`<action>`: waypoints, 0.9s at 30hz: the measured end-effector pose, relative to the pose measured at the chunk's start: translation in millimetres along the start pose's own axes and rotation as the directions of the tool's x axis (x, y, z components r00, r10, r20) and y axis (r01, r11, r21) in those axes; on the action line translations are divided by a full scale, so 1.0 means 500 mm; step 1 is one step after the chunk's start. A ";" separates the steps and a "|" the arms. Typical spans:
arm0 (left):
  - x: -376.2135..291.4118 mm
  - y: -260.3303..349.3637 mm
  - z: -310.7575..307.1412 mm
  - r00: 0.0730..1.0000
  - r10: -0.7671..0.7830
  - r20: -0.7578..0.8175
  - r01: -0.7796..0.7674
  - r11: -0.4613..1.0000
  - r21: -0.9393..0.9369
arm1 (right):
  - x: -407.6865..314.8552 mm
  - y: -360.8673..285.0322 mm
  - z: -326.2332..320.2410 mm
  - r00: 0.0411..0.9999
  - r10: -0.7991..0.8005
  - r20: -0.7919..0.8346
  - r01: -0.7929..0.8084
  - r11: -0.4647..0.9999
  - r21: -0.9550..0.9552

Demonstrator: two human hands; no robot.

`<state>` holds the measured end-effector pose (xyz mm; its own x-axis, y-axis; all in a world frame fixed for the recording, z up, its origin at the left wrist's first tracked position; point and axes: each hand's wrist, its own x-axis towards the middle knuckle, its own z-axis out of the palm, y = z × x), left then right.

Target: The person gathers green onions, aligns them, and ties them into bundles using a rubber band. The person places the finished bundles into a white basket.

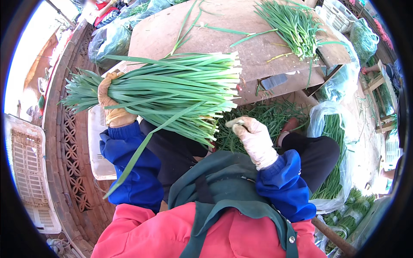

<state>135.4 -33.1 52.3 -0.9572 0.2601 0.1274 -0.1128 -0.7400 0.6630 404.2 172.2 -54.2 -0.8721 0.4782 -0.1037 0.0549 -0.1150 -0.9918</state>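
My left hand [112,100], in a tan glove, is wrapped around a large bundle of long flat green leaves, likely garlic chives [174,85]. The pale cut ends point right and the leaf tips left; one long leaf hangs down over my left sleeve. My right hand [250,137], in a pale thin glove, is raised just below and right of the cut ends, apart from the bundle. Its thumb and forefinger are close together; whether something small is between them I cannot tell. A smaller pile of the same greens [292,30] lies on the wooden table [222,19].
Loose leaves [267,119] cover the ground under the table. An open plastic bag of greens [332,129] stands at my right. A white plastic crate [96,145] is at my left, another [29,167] beyond the brick edging. People are partly visible at the far edges.
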 end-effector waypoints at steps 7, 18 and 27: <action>-0.010 -0.017 0.013 0.996 0.055 -0.064 -0.050 0.996 0.077 | 0.029 -0.037 0.085 0.976 0.143 0.167 -0.204 0.874 0.441; -0.011 -0.026 -0.006 0.999 0.026 -0.028 -0.025 1.000 0.017 | 0.060 -0.066 0.069 0.930 0.094 0.354 -0.273 0.823 0.498; 0.013 -0.033 -0.049 0.999 0.033 -0.043 -0.033 0.999 0.008 | 0.040 -0.018 0.098 0.968 0.181 0.171 -0.249 0.733 0.634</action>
<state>124.5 -34.5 24.2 -0.9710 0.2086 0.1172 -0.0794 -0.7429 0.6647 362.2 139.9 -43.8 -0.9178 0.2934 -0.2674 -0.0508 -0.7549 -0.6539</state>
